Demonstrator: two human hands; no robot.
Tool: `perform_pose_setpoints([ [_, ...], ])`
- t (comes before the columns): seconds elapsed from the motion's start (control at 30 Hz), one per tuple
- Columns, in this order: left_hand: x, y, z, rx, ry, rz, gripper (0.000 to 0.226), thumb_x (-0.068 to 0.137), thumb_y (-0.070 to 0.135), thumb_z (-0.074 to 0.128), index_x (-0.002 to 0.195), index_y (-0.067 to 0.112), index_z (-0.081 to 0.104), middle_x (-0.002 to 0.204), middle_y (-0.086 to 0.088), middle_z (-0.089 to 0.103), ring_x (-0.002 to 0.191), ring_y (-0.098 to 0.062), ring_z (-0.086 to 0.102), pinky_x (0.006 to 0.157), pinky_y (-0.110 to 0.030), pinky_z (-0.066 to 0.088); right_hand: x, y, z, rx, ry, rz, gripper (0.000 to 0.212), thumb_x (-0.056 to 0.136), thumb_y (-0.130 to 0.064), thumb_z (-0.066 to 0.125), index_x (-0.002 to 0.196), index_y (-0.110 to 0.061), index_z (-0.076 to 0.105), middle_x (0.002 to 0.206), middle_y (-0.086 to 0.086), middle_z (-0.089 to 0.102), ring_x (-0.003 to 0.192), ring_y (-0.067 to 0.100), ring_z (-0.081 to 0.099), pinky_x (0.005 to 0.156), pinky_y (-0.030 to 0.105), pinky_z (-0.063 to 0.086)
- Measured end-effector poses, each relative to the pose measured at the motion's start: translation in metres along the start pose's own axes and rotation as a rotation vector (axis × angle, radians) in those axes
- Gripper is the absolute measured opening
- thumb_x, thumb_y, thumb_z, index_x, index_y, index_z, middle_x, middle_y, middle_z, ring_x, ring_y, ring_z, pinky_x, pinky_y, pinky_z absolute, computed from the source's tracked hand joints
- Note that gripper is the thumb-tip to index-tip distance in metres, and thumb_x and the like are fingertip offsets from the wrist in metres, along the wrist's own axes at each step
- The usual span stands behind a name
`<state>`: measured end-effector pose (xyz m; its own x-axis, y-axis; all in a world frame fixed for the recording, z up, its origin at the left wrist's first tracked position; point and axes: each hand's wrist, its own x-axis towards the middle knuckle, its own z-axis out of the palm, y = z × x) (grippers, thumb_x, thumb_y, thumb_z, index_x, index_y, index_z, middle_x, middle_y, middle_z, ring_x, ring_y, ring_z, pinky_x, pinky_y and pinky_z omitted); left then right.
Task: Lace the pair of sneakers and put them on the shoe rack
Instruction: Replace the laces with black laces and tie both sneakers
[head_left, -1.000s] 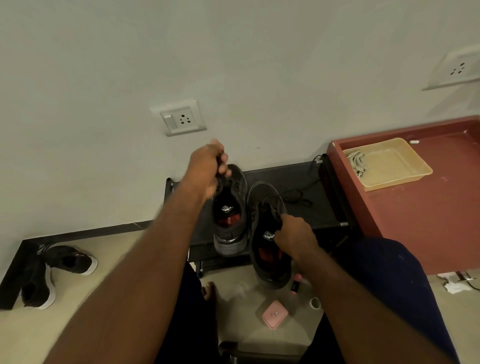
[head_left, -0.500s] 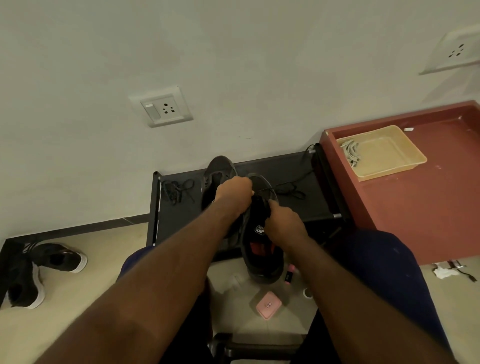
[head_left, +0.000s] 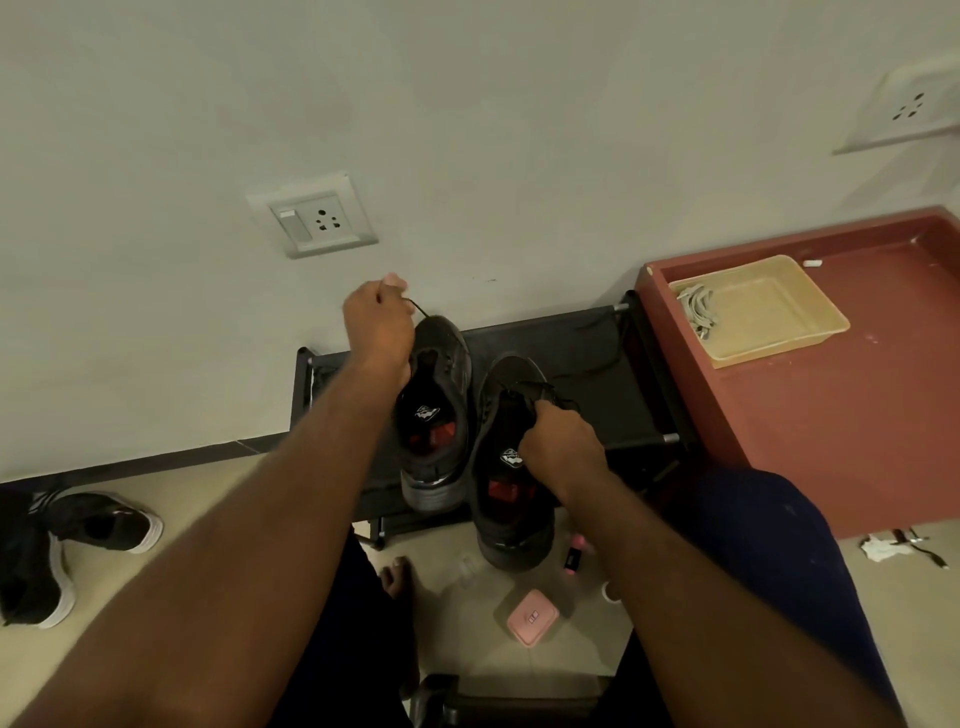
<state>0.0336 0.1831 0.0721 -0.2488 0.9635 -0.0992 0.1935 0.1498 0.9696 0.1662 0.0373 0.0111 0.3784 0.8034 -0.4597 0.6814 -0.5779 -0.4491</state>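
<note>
Though bunched over one shoe half a second ago, now spreads apart: pinches a black lace (head_left: 420, 309) high in the left hand (head_left: 376, 332), curls the right hand (head_left: 560, 444), fingertips hidden, round the laces of the nearer sneaker (head_left: 511, 525) at the front edge of the shoe rack (head_left: 597, 374), both shoes dark grey, red-insoled, farther sneaker (head_left: 441, 343) lying on it.

Dim, flat indoor light with soft shadows, slight overall softness, and wide-angle bending at the edges.

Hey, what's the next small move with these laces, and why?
Likely bring the left hand, which pinches a lace end raised high, down to thread the next eyelet of the sneaker the right hand grips; its laces look loose there.
</note>
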Motion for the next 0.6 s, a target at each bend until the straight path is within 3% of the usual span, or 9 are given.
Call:
perform_pose_setpoints([
  [0.07, 0.010, 0.016, -0.010, -0.233, 0.078, -0.091, 0.023, 0.102, 0.013, 0.041, 0.088, 0.014, 0.059, 0.066, 0.000, 0.048, 0.047, -0.007, 0.042, 0.048, -0.020, 0.033, 0.002, 0.001, 0.000, -0.006, 0.002, 0.009, 0.027, 0.094, -0.016, 0.048, 0.120, -0.013, 0.056, 0.118, 0.011, 0.062, 0.110, 0.032, 0.058, 0.088, 0.040, 0.048],
  [0.13, 0.014, 0.027, -0.017, -0.304, 0.048, -0.140, 0.022, 0.102, 0.010, 0.037, 0.096, 0.011, 0.058, 0.065, -0.002, 0.045, 0.039, -0.007, 0.038, 0.038, -0.017, 0.028, 0.006, 0.000, 0.001, 0.006, 0.000, 0.021, 0.027, 0.093, -0.018, 0.049, 0.118, -0.014, 0.057, 0.117, 0.011, 0.062, 0.102, 0.029, 0.057, 0.084, 0.038, 0.049],
  [0.23, -0.003, 0.029, -0.018, 0.015, -0.137, -0.006, 0.021, 0.101, 0.011, 0.043, 0.095, 0.011, 0.063, 0.066, -0.002, 0.055, 0.040, -0.008, 0.040, 0.036, -0.018, 0.029, 0.013, 0.000, 0.002, 0.027, 0.008, 0.025, 0.030, 0.095, -0.031, 0.049, 0.117, -0.014, 0.060, 0.116, 0.012, 0.063, 0.103, 0.031, 0.059, 0.083, 0.036, 0.049],
  [0.33, -0.020, 0.010, -0.011, 0.320, -0.393, 0.096, 0.024, 0.102, 0.021, 0.050, 0.086, 0.011, 0.064, 0.071, -0.004, 0.065, 0.041, -0.005, 0.046, 0.042, -0.017, 0.038, 0.018, 0.003, 0.001, 0.064, -0.001, 0.017, 0.060, 0.089, -0.070, 0.044, 0.110, -0.018, 0.065, 0.109, 0.009, 0.066, 0.103, 0.032, 0.063, 0.089, 0.040, 0.053],
  [0.4, -0.024, -0.007, -0.004, 0.521, -0.481, 0.210, 0.029, 0.100, 0.025, 0.055, 0.076, 0.010, 0.063, 0.071, -0.008, 0.067, 0.047, -0.008, 0.050, 0.052, -0.024, 0.043, 0.025, 0.009, -0.004, 0.157, 0.008, 0.039, 0.078, 0.081, -0.086, 0.033, 0.102, -0.019, 0.068, 0.102, 0.008, 0.066, 0.098, 0.031, 0.063, 0.088, 0.041, 0.053],
  [0.43, -0.026, -0.015, -0.001, 0.618, -0.515, 0.277, 0.031, 0.098, 0.024, 0.057, 0.070, 0.011, 0.060, 0.069, -0.008, 0.064, 0.051, -0.009, 0.051, 0.056, -0.028, 0.042, 0.031, 0.013, -0.008, 0.218, 0.027, 0.052, 0.079, 0.083, -0.085, 0.030, 0.101, -0.019, 0.069, 0.102, 0.008, 0.066, 0.097, 0.031, 0.063, 0.088, 0.040, 0.052],
  [0.5, -0.033, -0.028, 0.007, 0.781, -0.562, 0.351, 0.026, 0.096, 0.019, 0.059, 0.071, 0.015, 0.064, 0.077, -0.006, 0.066, 0.066, -0.011, 0.058, 0.067, -0.028, 0.043, 0.046, 0.023, -0.016, 0.246, 0.081, 0.061, 0.059, 0.096, -0.065, 0.036, 0.105, -0.016, 0.067, 0.109, 0.012, 0.066, 0.099, 0.033, 0.061, 0.088, 0.040, 0.050],
  [0.57, -0.039, -0.037, 0.014, 0.885, -0.601, 0.363, 0.016, 0.095, 0.016, 0.059, 0.102, 0.011, 0.072, 0.106, -0.008, 0.072, 0.097, -0.023, 0.066, 0.087, -0.035, 0.051, 0.064, 0.033, -0.022, 0.181, 0.117, 0.049, 0.036, 0.102, -0.037, 0.041, 0.124, -0.017, 0.061, 0.126, 0.017, 0.063, 0.111, 0.037, 0.060, 0.096, 0.042, 0.049],
  [0.6, -0.041, -0.040, 0.018, 0.959, -0.629, 0.374, 0.024, 0.095, 0.015, 0.057, 0.115, 0.011, 0.070, 0.116, -0.010, 0.070, 0.107, -0.028, 0.063, 0.094, -0.040, 0.051, 0.071, 0.036, -0.024, 0.150, 0.104, 0.030, 0.039, 0.101, -0.027, 0.043, 0.137, -0.019, 0.054, 0.134, 0.018, 0.059, 0.117, 0.038, 0.058, 0.099, 0.043, 0.049],
])
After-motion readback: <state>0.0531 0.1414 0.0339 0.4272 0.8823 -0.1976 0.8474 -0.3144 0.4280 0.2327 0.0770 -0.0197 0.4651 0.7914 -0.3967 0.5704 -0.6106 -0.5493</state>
